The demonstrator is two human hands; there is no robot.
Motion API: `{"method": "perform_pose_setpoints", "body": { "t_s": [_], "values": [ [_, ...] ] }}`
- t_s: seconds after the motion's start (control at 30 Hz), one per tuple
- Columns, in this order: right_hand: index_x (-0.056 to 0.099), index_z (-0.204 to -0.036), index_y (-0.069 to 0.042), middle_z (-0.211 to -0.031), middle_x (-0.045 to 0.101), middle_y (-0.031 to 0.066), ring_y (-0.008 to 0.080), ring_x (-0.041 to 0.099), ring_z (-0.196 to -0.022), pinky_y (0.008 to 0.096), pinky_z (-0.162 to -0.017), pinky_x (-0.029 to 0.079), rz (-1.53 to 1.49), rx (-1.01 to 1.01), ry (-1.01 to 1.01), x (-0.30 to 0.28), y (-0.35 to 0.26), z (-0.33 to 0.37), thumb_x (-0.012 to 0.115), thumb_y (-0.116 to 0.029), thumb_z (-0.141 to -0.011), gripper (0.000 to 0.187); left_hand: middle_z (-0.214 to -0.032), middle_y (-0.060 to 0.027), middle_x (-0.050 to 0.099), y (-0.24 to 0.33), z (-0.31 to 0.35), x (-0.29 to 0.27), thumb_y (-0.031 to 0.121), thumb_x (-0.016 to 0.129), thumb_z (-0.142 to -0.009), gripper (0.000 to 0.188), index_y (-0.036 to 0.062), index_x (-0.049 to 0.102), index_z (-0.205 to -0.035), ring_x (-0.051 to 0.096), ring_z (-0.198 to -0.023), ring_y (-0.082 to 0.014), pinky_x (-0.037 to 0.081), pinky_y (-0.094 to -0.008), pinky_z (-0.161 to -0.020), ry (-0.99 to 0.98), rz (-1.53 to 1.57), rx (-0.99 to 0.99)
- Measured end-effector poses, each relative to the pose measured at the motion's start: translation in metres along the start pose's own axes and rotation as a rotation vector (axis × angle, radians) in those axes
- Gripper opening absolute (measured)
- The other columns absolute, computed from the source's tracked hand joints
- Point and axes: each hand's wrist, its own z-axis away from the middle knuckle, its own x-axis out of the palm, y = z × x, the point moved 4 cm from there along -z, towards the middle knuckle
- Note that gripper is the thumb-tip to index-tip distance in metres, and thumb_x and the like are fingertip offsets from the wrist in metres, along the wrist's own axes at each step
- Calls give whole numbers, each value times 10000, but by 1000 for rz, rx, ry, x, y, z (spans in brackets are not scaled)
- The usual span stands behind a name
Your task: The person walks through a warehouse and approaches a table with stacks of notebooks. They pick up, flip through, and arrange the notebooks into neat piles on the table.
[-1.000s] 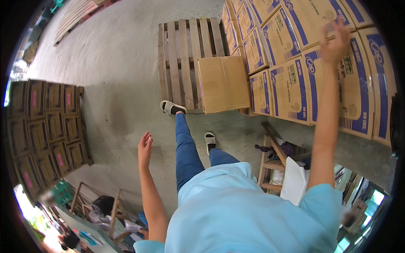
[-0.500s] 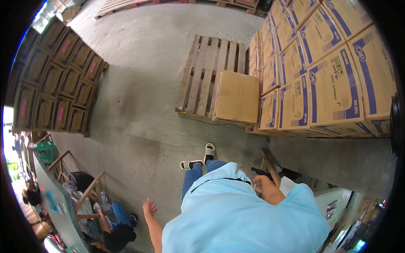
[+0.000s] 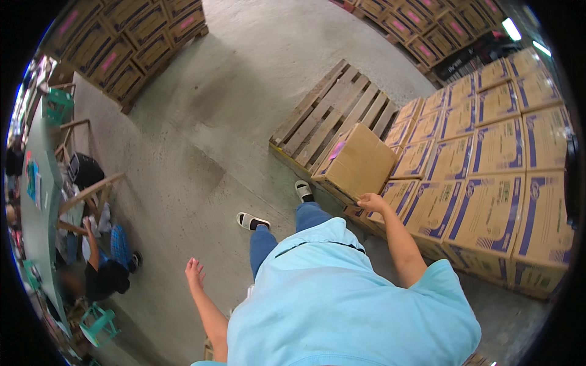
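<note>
left hand: 8 o'clock, empty, loosely apart
right hand: 4 o'clock, at carton corner; clamped or not, cannot tell
trip risk: sandal near pallet edge

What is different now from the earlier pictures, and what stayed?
The right grip, first raised by the stacked cartons, then drawn back, now reaches toward the near corner of the single carton; contact is unclear. The person has turned left. The left grip stays empty; that carton remains on the wooden pallet.
</note>
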Motion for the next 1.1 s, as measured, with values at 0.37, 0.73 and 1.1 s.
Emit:
{"method": "perform_pose_setpoints", "body": {
  "t_s": [0.37, 0.73, 1.1],
  "values": [
    [565, -1176, -50, -978, 653, 101, 174, 645, -721, 289, -573, 467, -152, -58, -238, -90, 50, -135, 611, -359, -851, 451, -1388, -98, 393, -175, 133, 163, 417, 533, -890, 586, 153, 331, -1373, 450, -1188, -318, 350, -529, -938, 96, 417, -342],
    [612, -1080, -3, -855, 664, 112, 166, 613, -636, 291, -553, 496, -334, 26, -270, -128, 109, -164, 661, -274, -827, 374, -1348, -103, 437, -41, 154, 285, 443, 510, -901, 584, 136, 359, -1373, 455, -1195, -302, 350, -517, -951, 30, 115, -8],
    [618, -1076, 13, -871, 670, 157, 230, 649, -707, 312, -621, 504, -62, -245, -326, -78, 81, -146, 650, -291, -829, 394, -1331, -98, 451, -149, 173, 273, 416, 514, -906, 556, 133, 379, -1364, 476, -1174, -278, 350, -523, -950, 48, 231, -163]
  ]
}}
